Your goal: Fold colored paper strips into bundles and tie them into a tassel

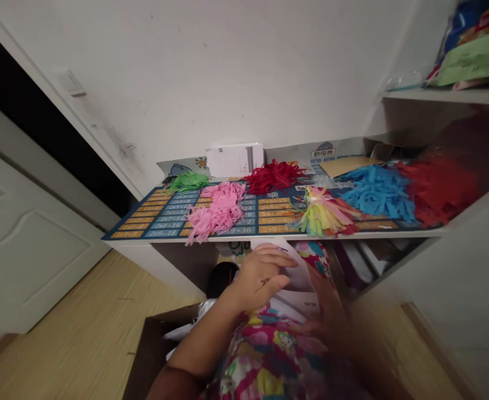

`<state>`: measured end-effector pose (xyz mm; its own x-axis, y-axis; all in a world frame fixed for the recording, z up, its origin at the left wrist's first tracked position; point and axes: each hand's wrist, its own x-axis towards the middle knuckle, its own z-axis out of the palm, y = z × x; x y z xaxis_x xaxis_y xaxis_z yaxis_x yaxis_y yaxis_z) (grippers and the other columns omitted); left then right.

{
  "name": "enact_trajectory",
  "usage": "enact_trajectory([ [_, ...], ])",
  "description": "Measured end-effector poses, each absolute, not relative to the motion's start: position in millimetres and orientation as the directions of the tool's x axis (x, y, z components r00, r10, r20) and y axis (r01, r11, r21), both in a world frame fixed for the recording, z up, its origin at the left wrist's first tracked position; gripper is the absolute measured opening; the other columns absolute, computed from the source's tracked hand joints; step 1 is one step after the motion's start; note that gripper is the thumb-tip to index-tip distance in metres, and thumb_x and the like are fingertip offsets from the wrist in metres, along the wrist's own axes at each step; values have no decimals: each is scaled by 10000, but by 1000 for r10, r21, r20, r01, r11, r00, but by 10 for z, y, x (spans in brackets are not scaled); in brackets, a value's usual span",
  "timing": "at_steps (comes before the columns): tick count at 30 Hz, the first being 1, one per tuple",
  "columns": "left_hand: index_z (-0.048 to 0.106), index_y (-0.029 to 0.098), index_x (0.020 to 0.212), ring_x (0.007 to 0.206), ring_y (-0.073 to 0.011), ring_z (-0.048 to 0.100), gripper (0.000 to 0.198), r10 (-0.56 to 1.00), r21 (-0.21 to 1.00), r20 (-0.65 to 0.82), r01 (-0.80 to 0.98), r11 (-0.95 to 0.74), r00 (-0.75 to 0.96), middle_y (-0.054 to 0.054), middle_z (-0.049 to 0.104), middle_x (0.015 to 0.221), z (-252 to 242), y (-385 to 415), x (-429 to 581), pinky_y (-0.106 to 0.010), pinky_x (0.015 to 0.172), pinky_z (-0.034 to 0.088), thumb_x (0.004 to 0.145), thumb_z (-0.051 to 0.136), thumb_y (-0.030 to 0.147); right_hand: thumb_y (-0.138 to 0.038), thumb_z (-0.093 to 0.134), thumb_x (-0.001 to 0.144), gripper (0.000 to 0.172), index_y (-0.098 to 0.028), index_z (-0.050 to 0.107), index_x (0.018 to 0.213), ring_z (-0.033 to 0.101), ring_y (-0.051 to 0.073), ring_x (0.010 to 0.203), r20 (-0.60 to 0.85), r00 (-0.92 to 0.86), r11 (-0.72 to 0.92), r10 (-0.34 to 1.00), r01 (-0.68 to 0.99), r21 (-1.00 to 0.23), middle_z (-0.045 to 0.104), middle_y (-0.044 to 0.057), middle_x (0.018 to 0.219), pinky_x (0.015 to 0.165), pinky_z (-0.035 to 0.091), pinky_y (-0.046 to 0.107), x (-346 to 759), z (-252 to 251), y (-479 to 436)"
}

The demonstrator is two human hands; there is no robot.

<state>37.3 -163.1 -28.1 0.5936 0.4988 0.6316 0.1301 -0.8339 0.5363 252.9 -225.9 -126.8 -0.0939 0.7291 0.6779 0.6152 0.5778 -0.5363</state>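
Observation:
A white paper envelope (296,304), its upper part raised like a flap, rests over my lap in front of the desk's edge. My left hand (263,278) lies across its upper left part, fingers stretched out and thumb apart. Along the envelope's right side my right hand (329,308) grips the edge, blurred by motion and dim. Patterned colourful cloth (277,355) covers my legs beneath it. Whether anything is inside the envelope cannot be made out.
Tissue-paper bunches, pink (217,211), green (188,181), dark red (274,176), multicoloured (323,214), blue (379,191) and red (444,189), lie on the desk's times-table mat (165,214). White printed paper (231,161) leans at the wall. A cardboard box (144,355) stands at lower left.

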Motion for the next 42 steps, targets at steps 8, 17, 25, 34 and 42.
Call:
enact_trajectory([
  [8,475,234,477,722,-210,677,732,379,422,495,164,-891,782,-73,696,618,19,-1448,86,-433,1056,423,938,216,740,-638,642,848,920,-206,252,1562,317,415,1448,779,-445,817,442,559,-144,298,232,1592,1085,377,648,2000,-1309,-2135],
  [17,683,142,862,835,-196,625,414,882,824,145,439,-358,448,-79,699,928,-311,-1782,-644,-310,789,512,935,545,525,-535,683,865,719,-250,434,1475,383,358,1417,695,-590,883,411,447,-142,424,203,1535,1061,420,587,1702,-1607,-2025],
  [25,658,120,859,614,-113,537,471,928,973,-211,159,168,308,-3,619,720,-515,-2053,-758,-224,594,450,728,770,558,-519,644,897,603,-226,512,1407,512,343,1294,729,-618,948,295,282,-145,545,182,1412,1020,450,541,1489,-1516,-1983],
  [34,705,93,802,543,-89,490,456,894,958,-288,111,265,344,0,598,643,-657,-2015,-648,-204,534,388,708,794,530,-251,675,906,355,-237,570,1245,639,252,978,735,-271,769,621,393,-504,621,101,1060,826,570,407,1387,-1354,-1837],
  [42,721,107,821,682,-134,540,232,926,906,-47,406,-118,374,-1,626,721,-600,-1924,-518,-228,657,417,832,648,327,-212,619,936,73,-219,640,867,656,177,781,727,-254,760,638,354,-544,673,32,832,710,550,319,1337,-1277,-1882],
])
